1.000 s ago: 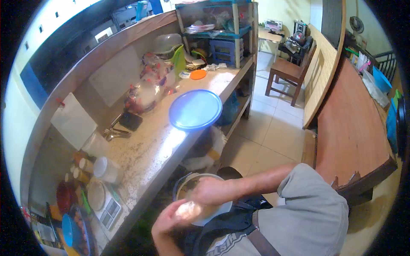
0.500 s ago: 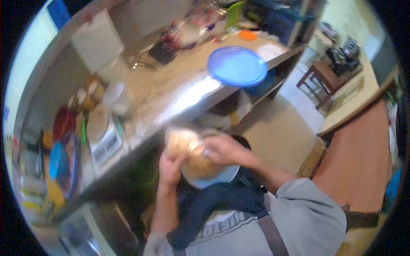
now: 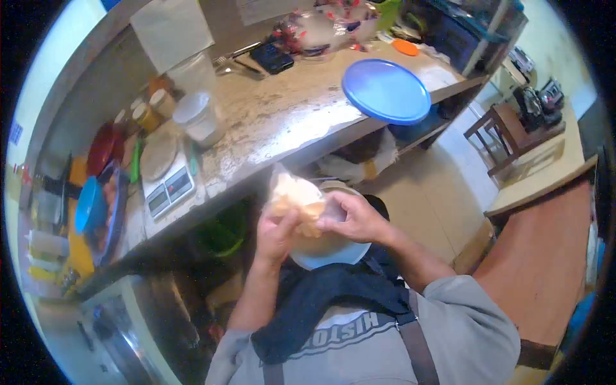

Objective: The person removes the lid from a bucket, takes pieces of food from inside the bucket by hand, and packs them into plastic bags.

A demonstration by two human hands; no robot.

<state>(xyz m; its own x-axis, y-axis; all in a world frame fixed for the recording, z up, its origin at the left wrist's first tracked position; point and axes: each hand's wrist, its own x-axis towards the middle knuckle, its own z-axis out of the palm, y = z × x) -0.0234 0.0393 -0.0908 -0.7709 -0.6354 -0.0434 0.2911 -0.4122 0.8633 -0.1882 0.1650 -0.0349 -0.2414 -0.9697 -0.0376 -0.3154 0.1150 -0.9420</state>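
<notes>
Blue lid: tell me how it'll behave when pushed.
The blue lid is probably stiff, since it lies flat and round; likely light, as it looks thin; and may tip off if pushed outward, because it overhangs the edge of the counter.

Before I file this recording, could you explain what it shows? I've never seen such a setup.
There's no machine: just a person's bare hands. One camera, worn on the head, looks forward and down. The left hand holds a clear plastic bag with pale orange contents, too blurred to identify; the right hand touches it. Below sits a pale round tub. On the long, speckled counter lie a round blue plastic lid, a white digital scale and a translucent white-lidded container.
</notes>
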